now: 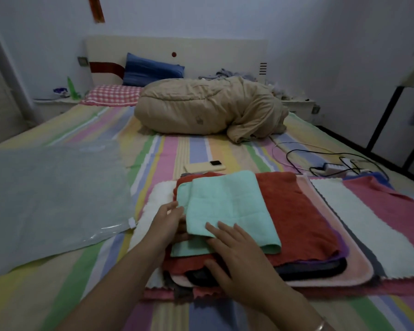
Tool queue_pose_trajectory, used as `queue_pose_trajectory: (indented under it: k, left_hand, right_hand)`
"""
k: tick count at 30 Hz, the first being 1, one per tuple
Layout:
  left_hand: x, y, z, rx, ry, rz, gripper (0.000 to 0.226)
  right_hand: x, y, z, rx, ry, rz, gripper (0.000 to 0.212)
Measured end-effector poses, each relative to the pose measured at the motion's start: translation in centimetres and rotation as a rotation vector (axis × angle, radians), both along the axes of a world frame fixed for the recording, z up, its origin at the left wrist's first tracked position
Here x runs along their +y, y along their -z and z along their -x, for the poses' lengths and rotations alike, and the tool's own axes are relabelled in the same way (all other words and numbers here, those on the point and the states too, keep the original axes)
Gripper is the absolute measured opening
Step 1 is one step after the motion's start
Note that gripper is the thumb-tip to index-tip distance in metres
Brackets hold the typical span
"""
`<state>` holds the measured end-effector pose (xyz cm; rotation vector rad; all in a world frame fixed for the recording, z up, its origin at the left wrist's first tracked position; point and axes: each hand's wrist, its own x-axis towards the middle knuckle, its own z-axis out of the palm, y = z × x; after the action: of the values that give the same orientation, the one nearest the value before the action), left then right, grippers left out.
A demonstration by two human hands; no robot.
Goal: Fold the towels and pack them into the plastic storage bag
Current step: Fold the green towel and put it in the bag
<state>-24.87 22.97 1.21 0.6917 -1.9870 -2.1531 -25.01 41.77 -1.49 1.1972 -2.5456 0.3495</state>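
A mint green towel [227,206], folded over on itself, lies on top of a pile of spread towels: a red one [296,211], then purple, dark, pink [359,266], white [359,218] and rose layers. My left hand [170,223] holds the green towel's left edge, fingers slipped under the fold. My right hand [237,254] rests flat on its near edge with fingers straight. The clear plastic storage bag [50,199] lies flat on the bed to the left, apart from the pile.
The striped bed sheet [196,149] runs under everything. A phone [204,166] lies just behind the pile. Cables and a charger [332,167] sit at the right. A beige quilt bundle [208,108] and pillows [151,70] lie at the far end.
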Motion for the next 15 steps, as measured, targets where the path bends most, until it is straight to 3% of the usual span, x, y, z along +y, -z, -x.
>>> queue_pose_trajectory:
  k: [3,8,15]
  left_hand:
    - [-0.2,-0.3,1.5,0.045,-0.016,0.103,0.038]
    - [-0.4,-0.9,2.6,0.073,0.143,0.318,0.045]
    - [-1.7,0.1,1.9,0.072,0.053,0.356,0.048]
  right_hand:
    - [0.5,-0.3,0.0,-0.050,-0.029,0.040,0.041]
    - [0.8,-0.6,-0.5,-0.042,-0.077,0.066,0.038]
    - [-0.5,-0.2,-0.8,-0.007,-0.118,0.078,0.038]
